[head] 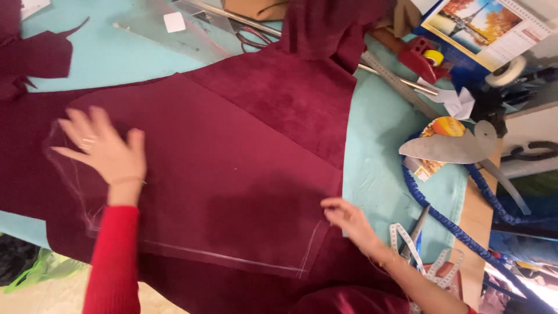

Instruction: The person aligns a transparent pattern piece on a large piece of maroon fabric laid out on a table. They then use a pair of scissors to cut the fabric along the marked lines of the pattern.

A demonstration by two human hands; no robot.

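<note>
smoothing step: left hand flat, fingers spread, gripping nothing, on maroon fabric; right hand pinches its chalk-marked edge near the bench's right edge; next likely calls for even tension.

Burgundy velvet fabric lies flat, chalk-marked.
</note>
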